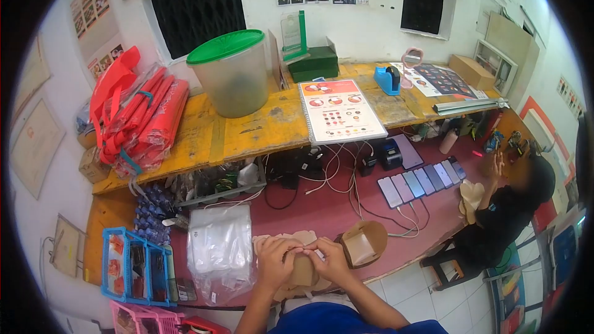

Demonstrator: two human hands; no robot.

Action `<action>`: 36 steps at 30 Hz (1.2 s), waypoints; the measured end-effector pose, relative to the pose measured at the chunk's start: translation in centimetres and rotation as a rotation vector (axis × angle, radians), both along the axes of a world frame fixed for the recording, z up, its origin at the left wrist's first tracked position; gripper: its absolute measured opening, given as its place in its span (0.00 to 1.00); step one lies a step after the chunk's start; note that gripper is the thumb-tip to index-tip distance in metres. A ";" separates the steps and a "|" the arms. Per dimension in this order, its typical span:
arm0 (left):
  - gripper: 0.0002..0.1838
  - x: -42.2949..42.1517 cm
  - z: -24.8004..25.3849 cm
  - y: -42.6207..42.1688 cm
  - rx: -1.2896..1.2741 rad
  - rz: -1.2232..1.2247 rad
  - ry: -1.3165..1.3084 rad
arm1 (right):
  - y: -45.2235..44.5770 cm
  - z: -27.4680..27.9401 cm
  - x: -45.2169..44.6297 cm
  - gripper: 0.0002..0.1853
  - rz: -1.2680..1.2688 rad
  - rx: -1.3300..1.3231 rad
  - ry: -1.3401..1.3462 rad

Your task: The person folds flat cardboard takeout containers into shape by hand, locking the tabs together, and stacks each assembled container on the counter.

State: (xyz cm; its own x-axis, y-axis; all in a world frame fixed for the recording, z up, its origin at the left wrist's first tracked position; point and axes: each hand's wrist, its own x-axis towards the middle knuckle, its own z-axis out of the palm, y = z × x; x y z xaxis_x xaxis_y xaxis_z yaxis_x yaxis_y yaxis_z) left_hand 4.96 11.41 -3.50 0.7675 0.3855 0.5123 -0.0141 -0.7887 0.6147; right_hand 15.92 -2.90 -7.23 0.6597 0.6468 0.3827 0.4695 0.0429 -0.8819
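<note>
Brown card (302,272) | left hand (275,261), right hand (330,261) both pinching it | box (375,240) right of grip | plastic bags (219,241) left

A matt paperboard piece (303,272) is held at the fingers (281,246); glossy plastic bags (219,238) are seen left of them; beyond, the shelf (253,134) is made of rough, scuffed wood

Left fingers (286,247), right fingers (320,249) pinching brown cardboard (303,272), phones (424,181) beyond
</note>
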 end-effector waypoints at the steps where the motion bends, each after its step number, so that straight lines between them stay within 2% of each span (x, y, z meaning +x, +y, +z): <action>1: 0.04 0.0 0.1 0.0 -0.002 -0.007 -0.006 | 0.0 -0.1 0.0 0.06 0.000 0.001 0.001; 19: 0.02 0.1 -0.5 0.4 0.076 0.003 -0.006 | 0.0 -0.3 0.1 0.06 0.045 0.026 -0.058; 27: 0.01 0.5 0.6 -0.2 0.019 0.014 0.018 | 0.0 0.5 0.4 0.06 0.014 0.038 -0.040; 29: 0.02 0.7 0.8 -0.4 -0.033 0.034 0.032 | 0.0 1.0 0.9 0.05 0.042 0.022 -0.004; 31: 0.10 0.3 0.9 0.4 -0.010 0.099 -0.106 | 0.5 1.1 0.7 0.05 -0.091 0.086 -0.076; 33: 0.19 -0.6 2.2 0.8 -0.211 0.247 -0.129 | 0.2 2.6 1.4 0.02 -0.112 0.115 -0.004; 35: 0.23 -1.8 1.1 2.5 -0.587 0.131 -0.127 | 0.2 2.6 2.0 0.01 -0.157 0.142 0.115; 36: 0.23 -2.3 1.1 2.6 -0.596 0.162 -0.096 | 0.2 2.2 2.3 0.01 -0.153 0.171 0.134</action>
State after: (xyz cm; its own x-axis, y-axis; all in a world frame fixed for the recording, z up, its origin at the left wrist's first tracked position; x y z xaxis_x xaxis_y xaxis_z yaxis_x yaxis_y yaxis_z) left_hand 2.69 14.00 -2.42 0.6366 0.7340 0.2367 0.0000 -0.3069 0.9517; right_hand 18.25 -2.66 -5.03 0.7970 0.4695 0.3801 0.3613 0.1339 -0.9228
